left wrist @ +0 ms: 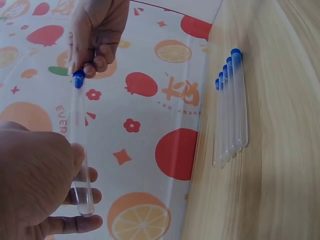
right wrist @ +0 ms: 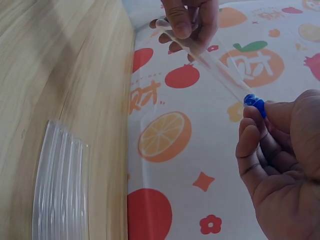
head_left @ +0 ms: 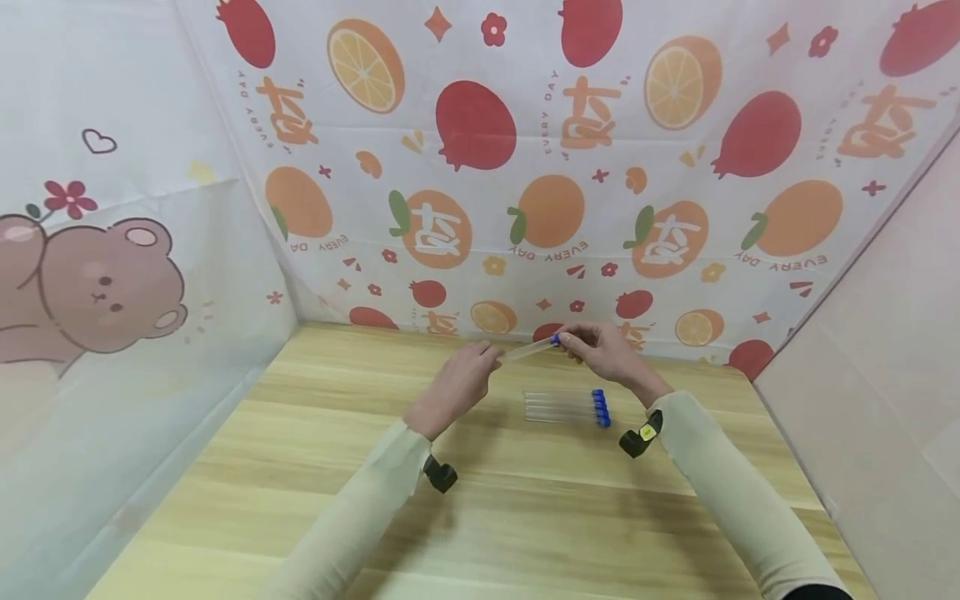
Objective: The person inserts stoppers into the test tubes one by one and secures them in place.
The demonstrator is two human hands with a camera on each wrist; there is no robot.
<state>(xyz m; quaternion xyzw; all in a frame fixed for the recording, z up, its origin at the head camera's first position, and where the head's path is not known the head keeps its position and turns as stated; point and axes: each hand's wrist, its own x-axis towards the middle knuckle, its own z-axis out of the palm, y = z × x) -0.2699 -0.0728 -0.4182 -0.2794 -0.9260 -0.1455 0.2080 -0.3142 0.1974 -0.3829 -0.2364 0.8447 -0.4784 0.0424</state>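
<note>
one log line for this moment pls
left hand: grips tube body | right hand: pinches blue cap | spare tubes: on table

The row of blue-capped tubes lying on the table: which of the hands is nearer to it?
Right. The right hand hovers just above the row of tubes; the left hand is off to its side.

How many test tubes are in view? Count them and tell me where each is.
5. One test tube is held in the air between the left hand and right hand. Four capped tubes lie side by side on the wooden table. More could be hidden.
</note>
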